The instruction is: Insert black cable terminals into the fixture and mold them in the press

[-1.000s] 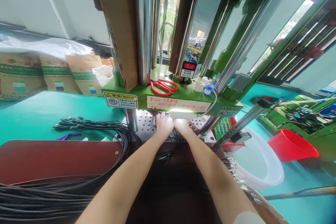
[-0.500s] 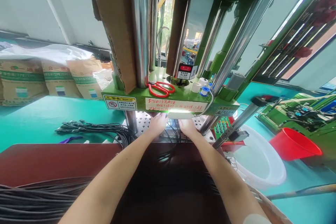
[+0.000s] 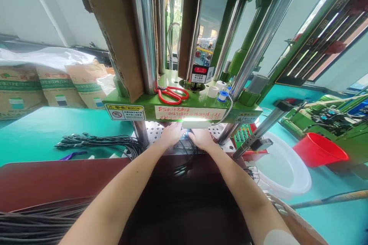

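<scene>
Both my hands reach under the green press platen (image 3: 184, 113) onto a perforated metal plate (image 3: 155, 129). My left hand (image 3: 171, 134) lies knuckles up, fingers tucked forward under the platen's lit edge. My right hand (image 3: 202, 138) sits beside it, almost touching. Thin black cables (image 3: 188, 153) run from between the hands back over the dark brown board (image 3: 57, 178). The fingertips are hidden by the platen and glare, so what they press or hold is unclear.
Red scissors (image 3: 171, 94) and small tape rolls (image 3: 213, 91) rest on the platen. A bundle of black cables (image 3: 94, 140) lies at the left on the teal table; more cables (image 3: 34, 224) at bottom left. A white basin (image 3: 283, 168) and red bucket (image 3: 319, 155) stand at the right. Sacks (image 3: 54, 86) line the wall.
My hands were pressed together, spread apart, and have come close again under the platen. The view has moved slightly closer to the machine.
</scene>
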`<action>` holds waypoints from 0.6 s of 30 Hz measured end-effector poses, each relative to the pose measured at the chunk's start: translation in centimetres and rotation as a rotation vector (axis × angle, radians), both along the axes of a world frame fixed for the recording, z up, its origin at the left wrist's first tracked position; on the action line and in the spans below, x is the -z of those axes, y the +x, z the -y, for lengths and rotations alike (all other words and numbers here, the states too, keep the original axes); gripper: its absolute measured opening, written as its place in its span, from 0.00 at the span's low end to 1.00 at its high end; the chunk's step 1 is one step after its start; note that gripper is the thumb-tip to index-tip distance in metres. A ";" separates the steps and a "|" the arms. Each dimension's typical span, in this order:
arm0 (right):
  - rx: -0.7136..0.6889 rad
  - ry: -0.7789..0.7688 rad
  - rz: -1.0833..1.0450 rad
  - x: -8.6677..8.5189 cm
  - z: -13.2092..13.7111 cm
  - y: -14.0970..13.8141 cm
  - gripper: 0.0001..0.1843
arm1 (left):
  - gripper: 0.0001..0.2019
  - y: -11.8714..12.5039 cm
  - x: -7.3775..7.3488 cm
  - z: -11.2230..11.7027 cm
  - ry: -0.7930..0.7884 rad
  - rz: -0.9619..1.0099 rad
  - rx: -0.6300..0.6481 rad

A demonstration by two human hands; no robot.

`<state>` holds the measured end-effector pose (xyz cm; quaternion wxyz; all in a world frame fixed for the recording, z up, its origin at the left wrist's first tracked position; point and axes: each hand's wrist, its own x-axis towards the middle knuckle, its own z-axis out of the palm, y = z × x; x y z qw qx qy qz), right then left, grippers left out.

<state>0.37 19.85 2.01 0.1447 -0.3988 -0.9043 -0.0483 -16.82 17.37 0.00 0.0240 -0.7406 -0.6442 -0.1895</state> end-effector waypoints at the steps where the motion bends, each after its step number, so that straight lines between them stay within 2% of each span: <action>1: -0.011 -0.006 0.007 -0.2 -0.1 0.0 0.18 | 0.21 0.0 0.0 0.0 -0.005 -0.005 0.007; 7: -0.093 -0.061 0.058 -0.6 -1.3 0.7 0.24 | 0.26 -0.7 0.2 -0.2 -0.043 -0.030 0.136; 11: -0.106 -0.115 0.057 -0.4 -1.9 0.6 0.26 | 0.28 -1.4 0.1 -0.6 -0.126 -0.001 0.186; 18: -0.111 -0.186 0.021 -0.2 -3.5 -0.7 0.23 | 0.29 -1.7 -0.3 -1.5 -0.184 0.032 0.217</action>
